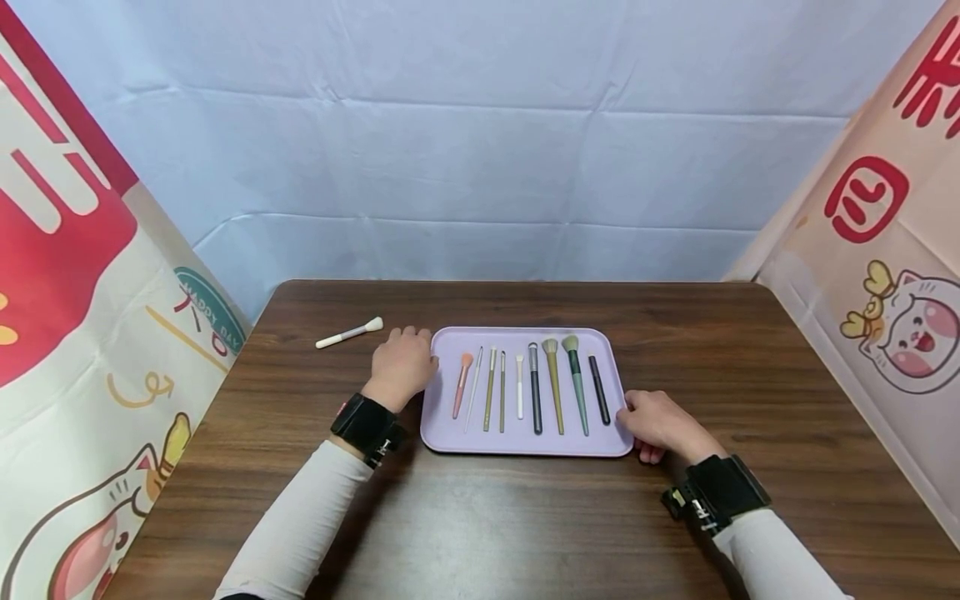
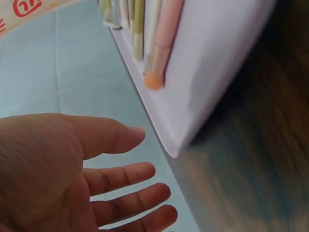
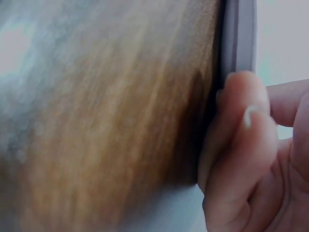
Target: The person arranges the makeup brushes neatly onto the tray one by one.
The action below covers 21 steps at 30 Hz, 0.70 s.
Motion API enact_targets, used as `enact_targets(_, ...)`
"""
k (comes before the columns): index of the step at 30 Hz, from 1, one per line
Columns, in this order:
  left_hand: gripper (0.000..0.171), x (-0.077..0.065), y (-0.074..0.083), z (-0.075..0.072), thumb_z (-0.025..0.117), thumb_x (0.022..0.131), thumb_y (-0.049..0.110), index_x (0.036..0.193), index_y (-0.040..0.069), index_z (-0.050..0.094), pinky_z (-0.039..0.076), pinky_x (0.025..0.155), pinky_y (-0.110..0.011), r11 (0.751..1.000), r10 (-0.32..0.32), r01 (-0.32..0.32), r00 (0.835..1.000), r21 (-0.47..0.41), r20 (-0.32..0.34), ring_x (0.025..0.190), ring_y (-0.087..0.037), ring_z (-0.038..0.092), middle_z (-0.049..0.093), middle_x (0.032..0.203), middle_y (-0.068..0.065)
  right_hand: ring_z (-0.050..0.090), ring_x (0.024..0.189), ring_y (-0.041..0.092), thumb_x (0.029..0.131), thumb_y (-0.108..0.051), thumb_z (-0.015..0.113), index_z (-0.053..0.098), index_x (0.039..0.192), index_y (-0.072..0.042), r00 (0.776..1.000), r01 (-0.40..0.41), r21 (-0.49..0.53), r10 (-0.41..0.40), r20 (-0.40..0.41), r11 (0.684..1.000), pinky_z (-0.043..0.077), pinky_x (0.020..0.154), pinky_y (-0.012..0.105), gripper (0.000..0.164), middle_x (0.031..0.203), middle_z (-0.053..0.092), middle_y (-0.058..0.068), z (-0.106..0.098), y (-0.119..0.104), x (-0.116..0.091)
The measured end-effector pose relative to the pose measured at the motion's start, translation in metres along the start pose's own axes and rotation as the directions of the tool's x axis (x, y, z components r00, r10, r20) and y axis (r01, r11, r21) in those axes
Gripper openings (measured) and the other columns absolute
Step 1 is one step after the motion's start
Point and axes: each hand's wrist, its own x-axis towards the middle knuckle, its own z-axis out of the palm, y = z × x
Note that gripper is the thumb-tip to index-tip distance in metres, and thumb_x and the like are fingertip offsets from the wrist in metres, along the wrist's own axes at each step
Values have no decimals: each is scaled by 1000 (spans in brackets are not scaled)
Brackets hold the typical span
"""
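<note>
A lilac tray [image 1: 525, 446] holds a row of several makeup brushes lying side by side. The leftmost is a pink brush [image 1: 460, 392] with an orange head; towards the right lie a green brush [image 1: 577, 383] and a short black brush [image 1: 599, 392]. My left hand [image 1: 403, 362] is at the tray's upper left corner; in the left wrist view its fingers are spread and relaxed, with nothing between them. At the right side of the tray, my right hand [image 1: 660, 421] pinches the rim [image 3: 239, 38], its fingers curled at the edge.
A white makeup brush [image 1: 348, 333] lies on the brown wooden table [image 1: 487, 525], to the left of the left hand. Pale blue cloth [image 1: 480, 167] hangs behind the table. Printed cloths [image 1: 67, 392] stand along both sides.
</note>
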Motion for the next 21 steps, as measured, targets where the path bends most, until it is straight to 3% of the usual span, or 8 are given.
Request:
enact_targets(6, 43, 2, -14, -4, 65, 98, 29, 129, -1, 62, 54, 88, -52, 1000, -6, 6, 1000, 28, -15, 115, -39, 57, 63, 120, -21, 60, 46, 18, 98, -11, 48, 58, 109, 5, 1000, 3, 1, -3, -4, 1000, 52, 44, 32, 22, 67, 60, 11, 0, 0, 0)
enact_targets(21, 43, 2, -59, -13, 66, 97, 27, 123, -6, 61, 51, 87, -59, 999, -14, 17, 997, 46, -74, 110, -46, 56, 61, 116, -26, 60, 46, 18, 98, -11, 48, 58, 108, 4, 1000, 6, 3, -6, -4, 1000, 52, 44, 31, 21, 67, 60, 11, 1, 0, -1)
